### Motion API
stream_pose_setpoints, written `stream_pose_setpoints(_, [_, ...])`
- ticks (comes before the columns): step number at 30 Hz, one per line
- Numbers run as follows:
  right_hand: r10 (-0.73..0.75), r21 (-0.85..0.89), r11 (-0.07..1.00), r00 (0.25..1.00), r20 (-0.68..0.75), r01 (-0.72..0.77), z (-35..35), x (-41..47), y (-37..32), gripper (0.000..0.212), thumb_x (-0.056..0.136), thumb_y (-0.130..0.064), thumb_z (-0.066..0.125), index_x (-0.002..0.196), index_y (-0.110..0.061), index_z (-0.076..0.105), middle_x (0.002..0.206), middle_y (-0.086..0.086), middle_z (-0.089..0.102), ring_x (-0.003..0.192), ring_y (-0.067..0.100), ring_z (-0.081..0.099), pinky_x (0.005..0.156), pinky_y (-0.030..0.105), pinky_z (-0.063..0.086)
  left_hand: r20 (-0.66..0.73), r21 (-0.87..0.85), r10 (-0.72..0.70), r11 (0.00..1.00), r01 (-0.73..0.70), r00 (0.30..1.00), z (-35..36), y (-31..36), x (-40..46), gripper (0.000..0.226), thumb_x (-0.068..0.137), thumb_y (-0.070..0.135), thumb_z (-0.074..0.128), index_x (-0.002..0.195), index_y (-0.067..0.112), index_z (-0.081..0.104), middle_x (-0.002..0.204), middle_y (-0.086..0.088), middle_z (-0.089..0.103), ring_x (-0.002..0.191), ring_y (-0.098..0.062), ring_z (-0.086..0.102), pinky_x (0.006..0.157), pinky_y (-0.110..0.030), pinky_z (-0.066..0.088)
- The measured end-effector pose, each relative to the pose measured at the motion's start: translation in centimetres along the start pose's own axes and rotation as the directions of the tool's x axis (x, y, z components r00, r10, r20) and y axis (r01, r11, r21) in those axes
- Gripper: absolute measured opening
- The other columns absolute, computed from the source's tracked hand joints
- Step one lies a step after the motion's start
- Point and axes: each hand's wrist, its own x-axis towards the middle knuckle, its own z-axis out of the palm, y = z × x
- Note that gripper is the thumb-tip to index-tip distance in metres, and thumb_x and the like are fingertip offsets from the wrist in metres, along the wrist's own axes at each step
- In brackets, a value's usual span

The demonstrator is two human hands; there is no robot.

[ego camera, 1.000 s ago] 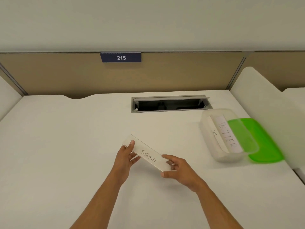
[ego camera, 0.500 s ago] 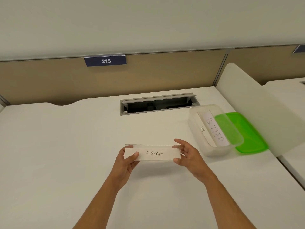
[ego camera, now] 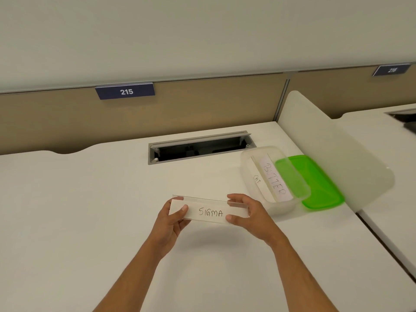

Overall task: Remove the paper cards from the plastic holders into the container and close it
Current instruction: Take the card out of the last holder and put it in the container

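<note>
A clear plastic holder (ego camera: 202,200) with a white paper card marked SIGMA (ego camera: 210,212) inside it is held level above the desk. My left hand (ego camera: 172,218) pinches its left end, thumb on the front. My right hand (ego camera: 249,213) grips its right end. To the right stands a translucent container (ego camera: 246,167), open, with cards marked BUTTER (ego camera: 275,180) and CAT (ego camera: 257,179) inside. Its green lid (ego camera: 324,190) lies under and beside the container's right side.
A white desk (ego camera: 90,210) spreads below the hands. An open cable slot (ego camera: 200,148) is set into the desk at the back. A white divider panel (ego camera: 333,149) rises just right of the lid. A brown partition with sign 215 (ego camera: 126,91) runs behind.
The holder has turned from a slant to level, facing me. My right hand moved from its lower end up to its right end. The camera swung right.
</note>
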Motion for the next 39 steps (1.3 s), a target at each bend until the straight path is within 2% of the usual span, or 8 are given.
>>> stream_pose_setpoints(4, [0.013, -0.068, 0.998, 1.0, -0.019, -0.014, -2.3, -0.5, 0.0, 0.038, 0.071, -0.034, 0.084, 0.106, -0.036, 0.07, 0.11, -0.025, 0.07, 0.111, -0.009, 0.058, 0.09, 0.02, 0.042, 0.04, 0.009, 0.01, 1.0, -0.011, 0.999, 2.3, -0.3, 1.0, 0.039, 0.082, 0.013, 0.069, 0.119, 0.017, 0.057, 0.123, -0.012, 0.066, 0.107, -0.026, 0.066, 0.083, -0.028, 0.058])
stream_pose_setpoints(8, [0.013, -0.033, 0.999, 0.996, -0.09, -0.016, -4.7, -1.4, 0.7, 0.038, 0.069, -0.027, 0.088, 0.105, -0.03, 0.073, 0.108, -0.023, 0.071, 0.108, -0.005, 0.062, 0.095, 0.024, 0.049, 0.097, 0.046, -0.014, 0.999, 0.01, 0.995, 4.6, -1.1, 2.2, 0.055, 0.083, 0.014, 0.07, 0.135, 0.021, 0.05, 0.129, -0.014, 0.065, 0.118, -0.032, 0.063, 0.088, -0.032, 0.058])
stream_pose_setpoints(17, [-0.008, -0.011, 1.0, 0.936, -0.352, 0.005, -10.1, -2.4, 1.6, 0.041, 0.066, -0.026, 0.09, 0.105, -0.026, 0.076, 0.109, -0.014, 0.073, 0.108, 0.005, 0.065, 0.093, 0.029, 0.053, 0.075, 0.094, -0.02, 0.996, 0.013, 0.997, 10.9, -3.4, 5.3, 0.071, 0.081, 0.033, 0.077, 0.142, 0.029, 0.043, 0.128, -0.007, 0.067, 0.116, -0.031, 0.065, 0.102, -0.047, 0.05])
stream_pose_setpoints(22, [0.007, -0.07, 0.996, 0.801, -0.599, -0.061, -12.2, -2.1, 1.5, 0.042, 0.067, -0.029, 0.089, 0.106, -0.024, 0.075, 0.087, -0.028, 0.067, 0.081, -0.015, 0.064, 0.063, 0.005, 0.047, -0.043, 0.497, 0.072, 0.867, -0.041, 0.996, 14.5, -5.3, 6.9, 0.055, 0.089, 0.042, 0.069, 0.137, 0.034, 0.045, 0.126, 0.0, 0.062, 0.108, -0.016, 0.065, 0.088, -0.029, 0.053])
stream_pose_setpoints(27, [-0.024, -0.208, 0.957, 0.66, -0.751, -0.202, -13.2, -1.0, 1.0, 0.045, 0.071, -0.039, 0.084, 0.111, -0.021, 0.074, 0.098, -0.002, 0.076, 0.082, 0.014, 0.066, 0.072, 0.027, 0.052, -0.079, 0.707, 0.088, 0.708, -0.007, 0.993, 17.1, -7.0, 8.8, 0.054, 0.088, 0.044, 0.068, 0.137, 0.039, 0.045, 0.133, 0.003, 0.054, 0.115, -0.024, 0.059, 0.094, -0.04, 0.052])
stream_pose_setpoints(33, [-0.063, -0.375, 0.877, 0.7, -0.711, -0.301, -13.7, 1.4, 1.3, 0.047, 0.08, -0.043, 0.074, 0.117, -0.016, 0.068, 0.109, 0.006, 0.074, 0.097, 0.029, 0.068, 0.079, 0.042, 0.056, -0.069, 0.768, 0.099, 0.641, -0.01, 0.993, 19.1, -8.4, 9.8, 0.06, 0.089, 0.034, 0.07, 0.142, 0.039, 0.045, 0.146, -0.003, 0.049, 0.118, -0.023, 0.057, 0.096, -0.044, 0.054])
stream_pose_setpoints(35, [-0.061, -0.396, 0.861, 0.708, -0.704, -0.32, -13.9, 2.2, 1.5, 0.047, 0.081, -0.044, 0.072, 0.118, -0.016, 0.067, 0.11, 0.006, 0.073, 0.098, 0.03, 0.067, 0.079, 0.042, 0.056, -0.076, 0.765, 0.105, 0.644, -0.01, 0.992, 19.3, -8.7, 9.8, 0.061, 0.089, 0.029, 0.071, 0.143, 0.038, 0.045, 0.148, -0.003, 0.048, 0.104, -0.017, 0.062, 0.09, -0.041, 0.057])
stream_pose_setpoints(39, [-0.071, -0.452, 0.816, 0.714, -0.697, -0.36, -14.3, 3.5, 1.8, 0.048, 0.082, -0.044, 0.072, 0.119, -0.015, 0.065, 0.111, 0.008, 0.072, 0.1, 0.032, 0.066, 0.078, 0.037, 0.052, -0.064, 0.727, 0.121, 0.685, -0.037, 0.991, 19.5, -9.2, 9.7, 0.063, 0.089, 0.019, 0.072, 0.145, 0.03, 0.047, 0.141, -0.006, 0.054, 0.081, -0.003, 0.064, 0.058, -0.021, 0.056])
